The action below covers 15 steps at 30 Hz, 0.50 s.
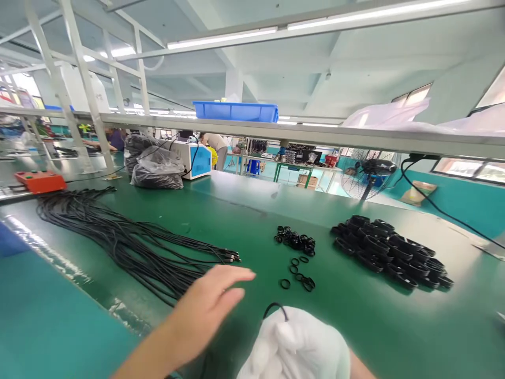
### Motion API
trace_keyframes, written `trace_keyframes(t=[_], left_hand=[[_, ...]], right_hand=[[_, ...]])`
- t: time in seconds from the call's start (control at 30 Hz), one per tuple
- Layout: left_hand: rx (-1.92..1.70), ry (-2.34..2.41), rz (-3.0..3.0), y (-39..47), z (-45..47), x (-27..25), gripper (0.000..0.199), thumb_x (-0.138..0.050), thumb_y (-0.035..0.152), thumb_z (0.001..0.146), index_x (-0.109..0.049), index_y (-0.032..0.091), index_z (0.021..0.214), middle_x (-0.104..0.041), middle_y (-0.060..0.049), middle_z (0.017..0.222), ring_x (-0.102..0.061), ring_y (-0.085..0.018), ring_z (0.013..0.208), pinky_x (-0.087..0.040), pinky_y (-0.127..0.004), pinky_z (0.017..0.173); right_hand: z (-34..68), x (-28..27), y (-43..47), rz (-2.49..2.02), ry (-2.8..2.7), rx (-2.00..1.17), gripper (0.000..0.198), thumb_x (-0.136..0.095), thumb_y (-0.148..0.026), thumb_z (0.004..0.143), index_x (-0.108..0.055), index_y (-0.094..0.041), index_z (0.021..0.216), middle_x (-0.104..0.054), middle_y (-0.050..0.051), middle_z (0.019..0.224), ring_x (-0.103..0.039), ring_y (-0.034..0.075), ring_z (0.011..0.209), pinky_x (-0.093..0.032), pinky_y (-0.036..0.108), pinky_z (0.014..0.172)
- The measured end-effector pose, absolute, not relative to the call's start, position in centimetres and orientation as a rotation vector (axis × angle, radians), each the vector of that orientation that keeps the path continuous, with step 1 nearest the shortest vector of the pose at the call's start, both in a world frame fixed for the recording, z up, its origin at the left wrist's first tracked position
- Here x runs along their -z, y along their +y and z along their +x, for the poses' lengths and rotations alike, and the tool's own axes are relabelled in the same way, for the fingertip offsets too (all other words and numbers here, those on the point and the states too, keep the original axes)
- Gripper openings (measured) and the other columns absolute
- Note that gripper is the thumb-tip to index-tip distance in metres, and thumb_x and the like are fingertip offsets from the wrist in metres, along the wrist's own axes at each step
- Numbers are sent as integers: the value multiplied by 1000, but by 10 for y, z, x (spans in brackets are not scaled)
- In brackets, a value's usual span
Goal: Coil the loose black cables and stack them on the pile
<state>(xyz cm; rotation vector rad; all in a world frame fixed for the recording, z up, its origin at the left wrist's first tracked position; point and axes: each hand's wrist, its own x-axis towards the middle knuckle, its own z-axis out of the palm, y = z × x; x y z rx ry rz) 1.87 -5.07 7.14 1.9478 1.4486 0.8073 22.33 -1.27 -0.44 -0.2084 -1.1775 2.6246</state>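
Observation:
My left hand [211,300] is bare and held over the green table, fingers stretched out and thumb apart, with nothing in it. It hovers by the metal-tipped ends of a long bundle of black cables [122,242]. A white glove covers my right hand [294,347], which is closed with its fingers curled. A thin black cable [275,305] arcs up out of its grip; the rest of that cable is mostly hidden. Beyond the glove lie several loose small black rings [284,284] and a little heap of similar rings [295,239].
To the right sits a pile of coiled black cables [390,252]. An orange box [41,181], a plastic bag [158,168] and a blue-and-white machine [199,160] stand at the back left. A shelf [307,131] spans above, bearing a blue tray [236,111]. A fan [371,171] stands behind.

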Motion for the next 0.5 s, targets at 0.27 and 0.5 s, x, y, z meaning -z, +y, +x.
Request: trace_keyframes(t=[0.27,0.5], left_hand=[[-575,1182,1683,-11,64,-58,15,-56,30,77,-62,17,73,-54,5,66,-45,-11,63,-34,-21,58],[-558,1198,1688,-2,66,-65,16,-55,29,77,-63,16,71,-52,4,66,-42,-11,64,-32,-22,60]], right_hand=[[218,28,-7,-218,-1131,-2659,47,-60,-47,71,-63,-3,89,-68,20,92,-65,24,84,-42,41,87],[219,23,-5,-186,-1059,-2715,40,-58,-38,74,-63,-2,91,-69,20,89,-65,23,84,-41,39,85]])
